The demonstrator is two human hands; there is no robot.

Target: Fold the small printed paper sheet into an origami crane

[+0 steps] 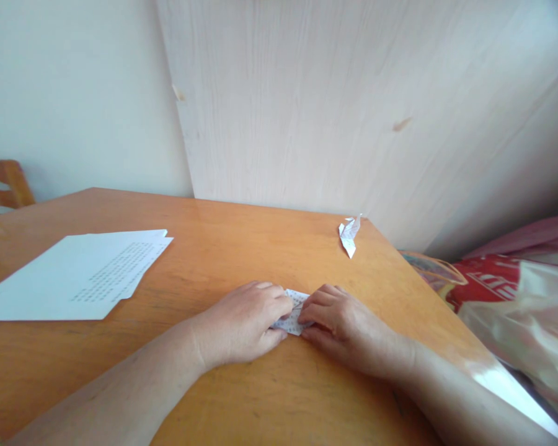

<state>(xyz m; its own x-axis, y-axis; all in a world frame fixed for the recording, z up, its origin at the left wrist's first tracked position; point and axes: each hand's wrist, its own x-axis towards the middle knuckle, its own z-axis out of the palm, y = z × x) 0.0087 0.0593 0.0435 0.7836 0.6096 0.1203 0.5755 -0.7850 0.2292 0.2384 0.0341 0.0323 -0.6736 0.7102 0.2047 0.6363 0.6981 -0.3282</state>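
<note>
Between my two hands, low over the wooden table [232, 396], is a small folded piece of printed paper [294, 316]. My left hand [246, 319] grips its left side with thumb and fingers. On the other side, my right hand [344, 322] pinches the right part of the same paper. Much of the paper is covered by my fingers, so its full shape is hidden. Farther back, close to the table's right corner, lies a folded paper figure [349, 235] with pointed ends, apart from both hands.
Printed sheets [74, 272] lie stacked unevenly on the left of the table. A pale wood panel [297, 105] rises behind the far edge. Beyond the right edge are a red bag [488, 282] and a whitish plastic bag [534, 310]. A wooden chair [9, 183] stands at the far left.
</note>
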